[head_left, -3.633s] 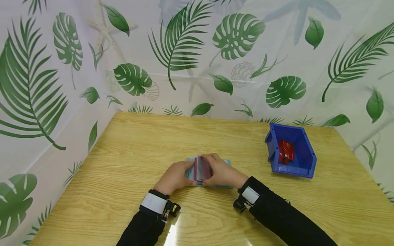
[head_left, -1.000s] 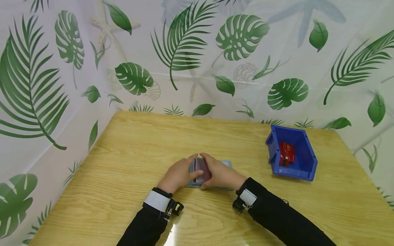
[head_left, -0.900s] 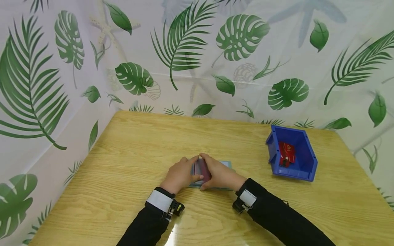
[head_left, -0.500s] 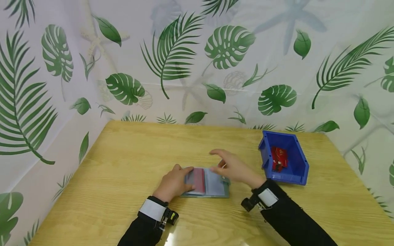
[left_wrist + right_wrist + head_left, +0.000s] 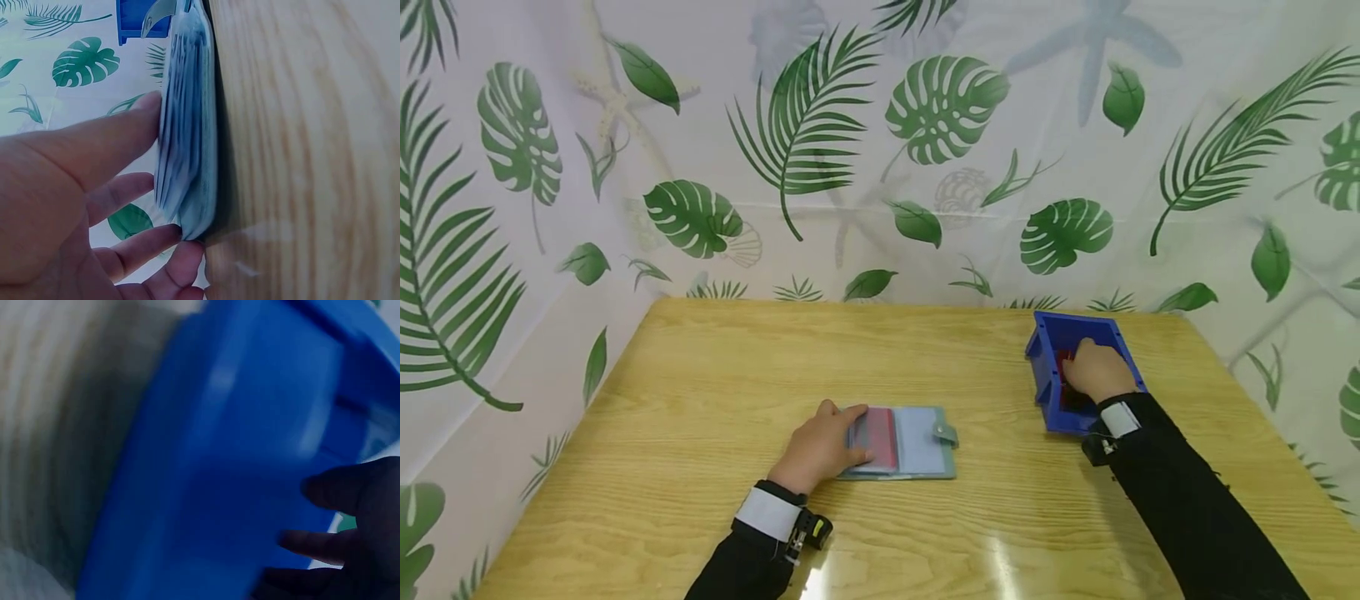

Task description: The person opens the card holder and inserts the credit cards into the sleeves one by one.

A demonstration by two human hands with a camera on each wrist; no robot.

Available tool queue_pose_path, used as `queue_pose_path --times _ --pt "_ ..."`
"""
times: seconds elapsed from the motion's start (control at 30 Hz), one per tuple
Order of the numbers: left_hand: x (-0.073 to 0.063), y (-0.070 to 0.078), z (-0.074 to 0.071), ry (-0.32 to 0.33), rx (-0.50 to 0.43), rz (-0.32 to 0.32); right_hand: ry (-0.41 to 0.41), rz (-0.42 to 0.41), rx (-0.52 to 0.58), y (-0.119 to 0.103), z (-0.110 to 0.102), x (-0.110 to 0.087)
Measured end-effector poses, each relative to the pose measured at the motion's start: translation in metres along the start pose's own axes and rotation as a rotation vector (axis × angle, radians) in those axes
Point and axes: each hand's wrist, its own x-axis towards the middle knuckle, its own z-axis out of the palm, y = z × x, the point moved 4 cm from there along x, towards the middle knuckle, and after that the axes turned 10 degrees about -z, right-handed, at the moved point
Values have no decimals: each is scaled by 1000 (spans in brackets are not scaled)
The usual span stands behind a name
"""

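An unfolded card holder (image 5: 921, 442) with a pale blue inside and a snap tab lies on the table, a reddish card showing through its left sleeve. My left hand (image 5: 820, 446) holds its left side. In the left wrist view the thumb (image 5: 134, 125) rests on the stacked clear sleeves (image 5: 181, 119), the other fingers round their end. My right hand (image 5: 1101, 371) reaches into the blue bin (image 5: 1051, 392), over red cards (image 5: 1063, 360) that it mostly hides. The right wrist view shows its fingers (image 5: 319, 544) spread beside the bin's wall, blurred, with no card visible between them.
The wooden table (image 5: 737, 358) runs back to a leaf-printed cloth (image 5: 850, 167) that covers the wall. The bin stands near the table's back right, its raised walls around the right hand.
My right hand has let go of the sleeves and moved right into the bin. The sleeves now lie flat to the left under my left hand. The head view has shifted slightly.
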Motion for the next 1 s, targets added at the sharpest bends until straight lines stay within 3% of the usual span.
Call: queue_pose_path --times 0.1,0.2,0.57,0.83,1.0 --pt "0 0 2 -6 -10 5 -15 98 -31 6 15 8" --pt "1 1 3 -14 -19 11 12 139 -37 10 23 12" --pt "3 3 -3 -21 -8 5 223 137 87 14 15 11" --pt "7 2 -7 -22 23 -1 394 28 100 12 -1 0" --pt "7 -1 -7 -23 15 -15 358 56 101 9 -12 -3"
